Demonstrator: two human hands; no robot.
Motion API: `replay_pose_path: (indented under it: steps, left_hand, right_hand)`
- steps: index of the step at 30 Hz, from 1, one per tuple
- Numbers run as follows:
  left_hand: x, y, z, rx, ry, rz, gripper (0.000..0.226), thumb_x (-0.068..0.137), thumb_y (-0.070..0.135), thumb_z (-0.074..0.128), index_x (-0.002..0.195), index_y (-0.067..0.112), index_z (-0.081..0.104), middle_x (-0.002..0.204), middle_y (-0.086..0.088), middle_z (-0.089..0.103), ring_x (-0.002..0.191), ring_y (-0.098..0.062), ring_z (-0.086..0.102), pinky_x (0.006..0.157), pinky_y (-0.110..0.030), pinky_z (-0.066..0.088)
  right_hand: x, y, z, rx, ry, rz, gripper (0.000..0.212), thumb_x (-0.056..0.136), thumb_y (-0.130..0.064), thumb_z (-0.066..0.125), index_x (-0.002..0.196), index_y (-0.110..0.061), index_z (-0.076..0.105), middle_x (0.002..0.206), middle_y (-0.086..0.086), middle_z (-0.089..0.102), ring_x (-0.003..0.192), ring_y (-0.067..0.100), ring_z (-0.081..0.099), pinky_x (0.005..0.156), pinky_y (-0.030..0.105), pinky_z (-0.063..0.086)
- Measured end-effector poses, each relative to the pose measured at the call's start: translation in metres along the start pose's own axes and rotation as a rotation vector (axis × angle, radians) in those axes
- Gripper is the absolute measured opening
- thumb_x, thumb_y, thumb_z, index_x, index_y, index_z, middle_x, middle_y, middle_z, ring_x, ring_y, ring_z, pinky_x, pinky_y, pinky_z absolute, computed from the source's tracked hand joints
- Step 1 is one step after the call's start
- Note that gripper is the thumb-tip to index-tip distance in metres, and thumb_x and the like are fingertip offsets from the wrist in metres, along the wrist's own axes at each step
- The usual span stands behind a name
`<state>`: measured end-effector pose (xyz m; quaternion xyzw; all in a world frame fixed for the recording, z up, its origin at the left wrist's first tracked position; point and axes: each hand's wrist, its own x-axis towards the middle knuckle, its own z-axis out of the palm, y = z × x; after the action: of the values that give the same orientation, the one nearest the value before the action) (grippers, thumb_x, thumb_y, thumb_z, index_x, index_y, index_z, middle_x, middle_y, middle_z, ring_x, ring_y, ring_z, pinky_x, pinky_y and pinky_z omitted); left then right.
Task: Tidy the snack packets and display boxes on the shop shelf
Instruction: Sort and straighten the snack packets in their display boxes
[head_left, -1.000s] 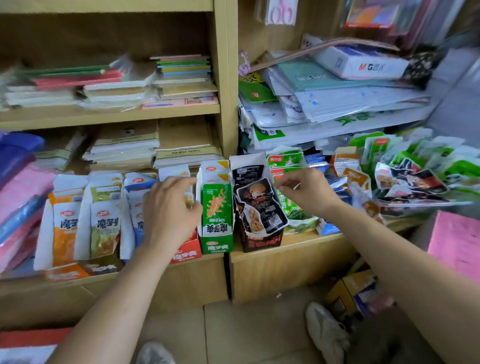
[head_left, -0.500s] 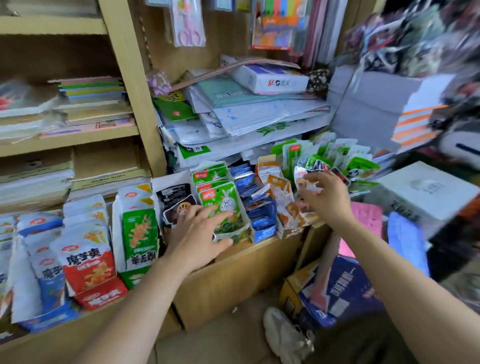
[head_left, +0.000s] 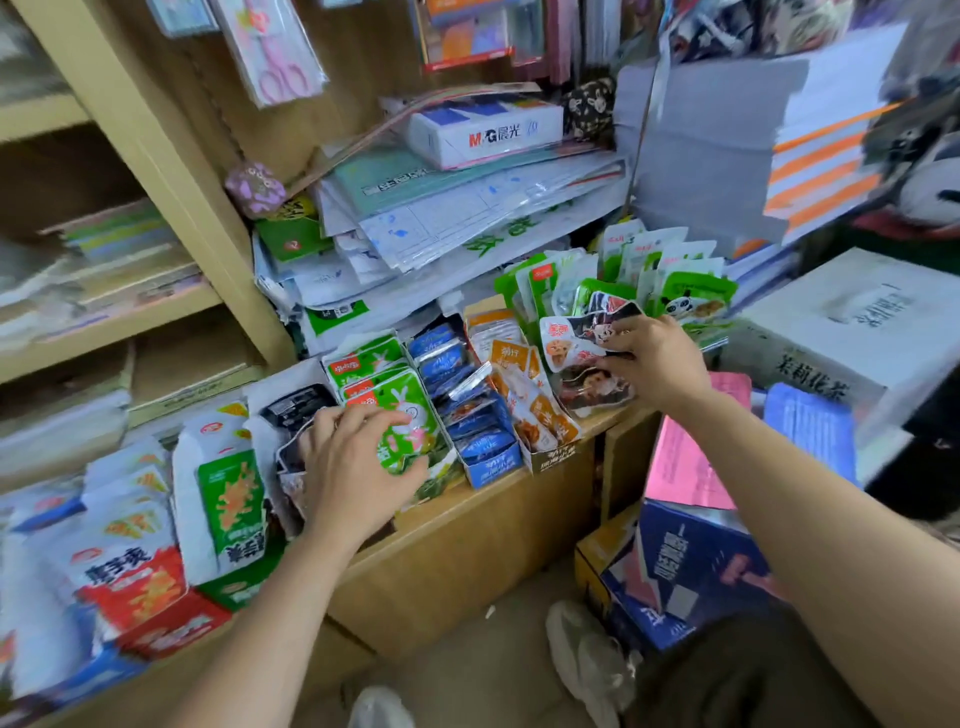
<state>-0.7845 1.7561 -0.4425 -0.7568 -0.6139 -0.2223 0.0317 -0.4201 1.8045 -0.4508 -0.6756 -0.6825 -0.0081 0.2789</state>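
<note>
**shelfwatcher:** where's each hand at, and what's actually being held?

**aisle9:** The right hand (head_left: 652, 364) is out around 2 o'clock with its fingers curled round a dark snack packet (head_left: 584, 332), thumb under it. That packet lies sideways, long axis running roughly 9 to 3 and rising a bit at the 3 end, with the red logo corner on the 9 side. It sits just in front of the green panda packets (head_left: 691, 301), which stand upright.

**shelfwatcher:** and the left hand?

**aisle9:** The left hand (head_left: 358, 467) is near the middle, fingers spread wide and lying on the front green rabbit packet (head_left: 402, 415), thumb side against the black display box (head_left: 293, 408). I can't see a pinch, it's just resting there. The rabbit packets stand on end and lean back, tops toward 11 o'clock.

**shelfwatcher:** and the rest of the row?

**aisle9:** The blue packet box (head_left: 485, 447) and the orange packet box (head_left: 543, 415) sit side by side between the hands. The whole line of boxes runs along the wooden shelf (head_left: 467, 525) from 8 o'clock up to 2.
</note>
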Motion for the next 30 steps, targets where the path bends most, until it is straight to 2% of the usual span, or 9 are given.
replay_pose_path:
  steps: [3,6,16,18,20,22,24,27,30]
  left_hand:
    - [0.010,0.032,0.007,-0.102,0.013,0.070,0.038,0.078,0.055,0.066,0.112,0.038,0.069,0.113,0.016,0.061,0.113,-0.018,0.044,0.093,-0.034,0.031]
    - [0.017,0.061,0.020,-0.190,-0.013,0.127,0.033,0.082,0.043,0.075,0.114,0.037,0.069,0.114,0.019,0.062,0.111,-0.014,0.044,0.092,-0.029,0.029]
    - [0.052,0.106,0.034,-0.558,-0.049,0.073,0.018,0.086,0.037,0.073,0.105,0.038,0.072,0.110,0.022,0.067,0.107,-0.011,0.050,0.091,-0.036,0.041]
    - [0.056,0.104,0.033,-0.664,-0.086,0.004,0.017,0.088,0.032,0.074,0.105,0.036,0.073,0.110,0.023,0.068,0.107,-0.006,0.055,0.092,-0.032,0.043]
    - [0.059,0.102,0.028,-0.835,-0.124,-0.086,0.016,0.089,0.025,0.074,0.103,0.032,0.075,0.102,0.020,0.072,0.099,0.001,0.061,0.089,-0.027,0.049]
    - [0.061,0.100,0.022,-1.001,-0.160,-0.166,0.015,0.089,0.022,0.075,0.104,0.028,0.075,0.097,0.014,0.074,0.091,0.002,0.066,0.089,-0.025,0.054]
    - [0.063,0.099,0.018,-1.078,-0.181,-0.183,0.020,0.089,0.023,0.075,0.108,0.027,0.073,0.102,0.014,0.075,0.094,0.003,0.067,0.092,-0.024,0.054]
    - [0.067,0.100,0.014,-1.115,-0.211,-0.125,0.045,0.086,0.029,0.078,0.128,0.029,0.063,0.122,0.016,0.069,0.108,0.003,0.064,0.095,-0.023,0.049]
    - [0.068,0.105,0.013,-1.167,-0.273,-0.120,0.086,0.076,0.041,0.086,0.149,0.029,0.043,0.140,0.015,0.056,0.122,-0.002,0.058,0.103,-0.028,0.047]
  right_hand:
    - [-0.003,0.000,-0.002,0.114,0.117,0.033,0.015,0.086,-0.027,0.076,0.084,-0.013,0.078,0.086,0.004,0.074,0.081,0.034,0.061,0.066,0.035,0.050]
    - [-0.005,-0.003,-0.008,0.255,0.233,0.105,0.026,0.090,-0.021,0.072,0.068,-0.007,0.068,0.053,0.001,0.054,0.053,0.025,0.048,0.050,0.026,0.037]
    - [-0.001,0.000,-0.025,0.820,0.558,0.430,0.012,0.092,-0.021,0.071,0.083,-0.014,0.076,0.062,-0.003,0.063,0.060,0.002,0.046,0.059,0.028,0.039]
    - [0.003,-0.001,-0.029,0.932,0.589,0.473,0.020,0.091,-0.025,0.072,0.079,-0.007,0.072,0.064,0.012,0.062,0.063,0.010,0.048,0.058,0.039,0.047]
    - [0.005,-0.002,-0.033,1.071,0.594,0.526,0.027,0.088,-0.030,0.074,0.079,-0.005,0.069,0.079,0.029,0.065,0.068,0.024,0.061,0.074,0.063,0.056]
    - [0.006,-0.008,-0.038,1.157,0.582,0.578,0.033,0.088,-0.027,0.075,0.061,-0.014,0.063,0.066,0.018,0.058,0.064,0.035,0.057,0.067,0.051,0.056]
    - [0.007,-0.013,-0.039,1.223,0.512,0.582,0.045,0.087,-0.026,0.078,0.054,-0.022,0.047,0.063,0.009,0.038,0.063,0.029,0.040,0.064,0.042,0.045]
    - [0.005,-0.030,-0.039,1.501,0.373,0.538,0.016,0.091,-0.016,0.071,0.077,-0.010,0.069,0.083,0.015,0.068,0.080,0.032,0.069,0.074,0.044,0.059]
    - [0.006,-0.048,-0.037,1.673,0.229,0.518,0.012,0.096,-0.009,0.062,0.104,-0.002,0.068,0.101,0.012,0.074,0.090,0.024,0.073,0.071,0.034,0.059]
